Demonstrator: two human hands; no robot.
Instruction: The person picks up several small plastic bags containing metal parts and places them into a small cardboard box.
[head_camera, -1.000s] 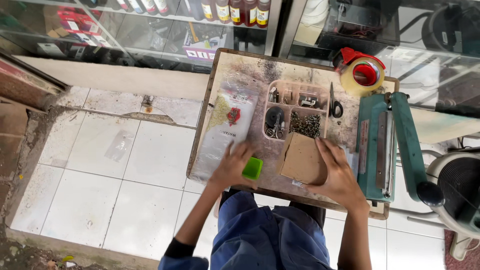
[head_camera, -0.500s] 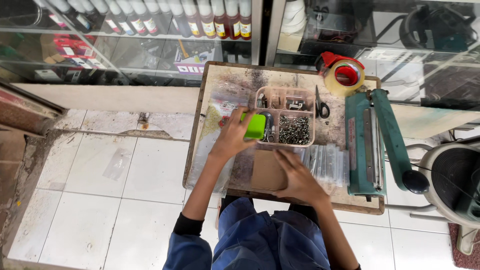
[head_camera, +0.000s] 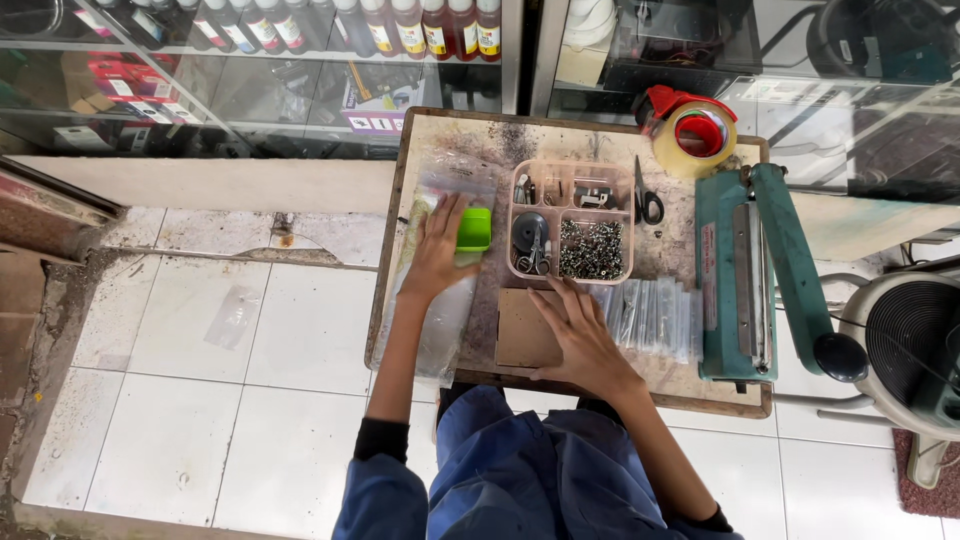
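Fingers (head_camera: 447, 222) – green box (head_camera: 474, 229), cardboard (head_camera: 526, 327)

Green block (head_camera: 474, 229), cardboard piece (head_camera: 527, 328)

Bags (head_camera: 440, 320) partly covered by left hand (head_camera: 437, 255); tray (head_camera: 572, 222) contents too small to identify; fan (head_camera: 915, 345) cut off at edge.

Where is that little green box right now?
In the head view, the green box sits on the table at the fingertips of the left hand, just left of the pink compartment tray and on clear plastic bags.
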